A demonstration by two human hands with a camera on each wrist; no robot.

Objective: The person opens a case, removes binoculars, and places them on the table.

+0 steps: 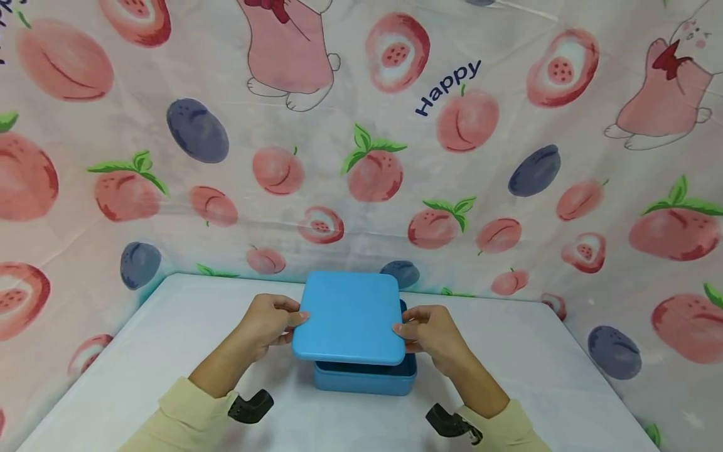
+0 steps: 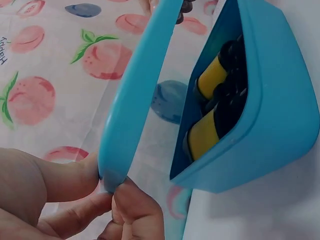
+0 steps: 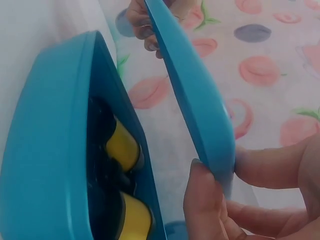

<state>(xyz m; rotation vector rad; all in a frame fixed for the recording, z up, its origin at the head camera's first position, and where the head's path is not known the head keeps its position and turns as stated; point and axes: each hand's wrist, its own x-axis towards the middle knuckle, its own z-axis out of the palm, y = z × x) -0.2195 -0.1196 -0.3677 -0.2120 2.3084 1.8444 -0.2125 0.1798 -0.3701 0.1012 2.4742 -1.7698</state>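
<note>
A flat blue lid (image 1: 350, 317) with rounded corners is held above a blue box (image 1: 364, 380), apart from its rim. My left hand (image 1: 270, 326) pinches the lid's left edge between thumb and fingers. On the opposite edge my right hand (image 1: 432, 333) grips it the same way. In both wrist views a gap shows between lid and box. Inside the box lie black and yellow objects, among them a yellow cylinder-like piece (image 2: 212, 80) with black ends; their kind cannot be told. From the head view the lid hides most of the box's inside.
The box stands on a white table (image 1: 226, 295), whose back edge meets a hanging cloth (image 1: 339, 138) printed with peaches and dark blue fruit. A black wrist-worn device (image 1: 251, 407) sits at the left cuff and another black device (image 1: 452, 422) at the right one.
</note>
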